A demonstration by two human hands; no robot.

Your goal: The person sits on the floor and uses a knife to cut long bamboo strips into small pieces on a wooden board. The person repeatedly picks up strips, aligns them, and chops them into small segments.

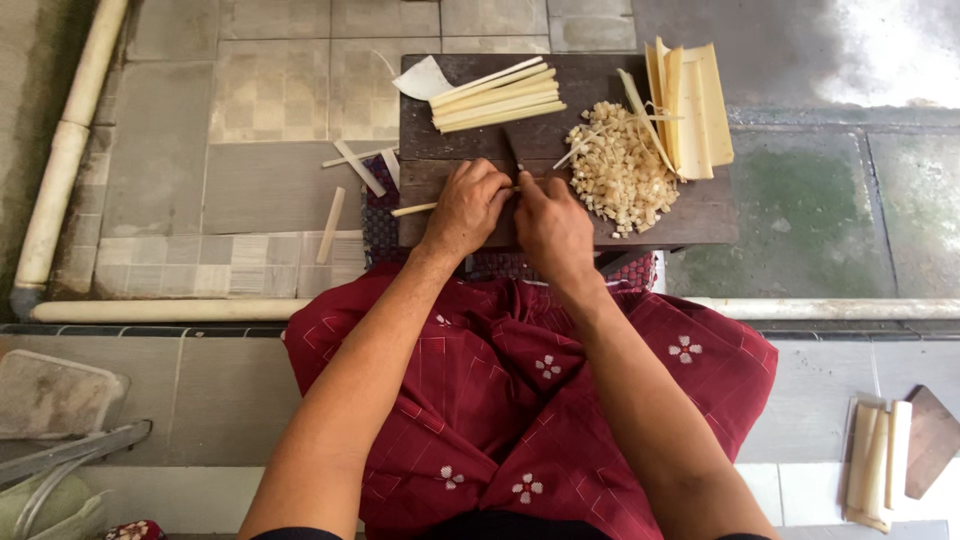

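Beyond the fingers, pale diced cubes heap on a dark wooden board; left hand pins thin strips, right hand curls around a knife.

We saw a dark wooden cutting board resting over a grey tiled floor. Near the board's far edge lay a bundle of long pale strips, with a white scrap at its far left corner. Toward the right side sat a heap of small pale cubes, and wide pale slabs overhung the far right corner. One thin strip stuck out over the left edge. On the floor just left of the board lay loose pale sticks. A white pipe ran along the floor's left side.
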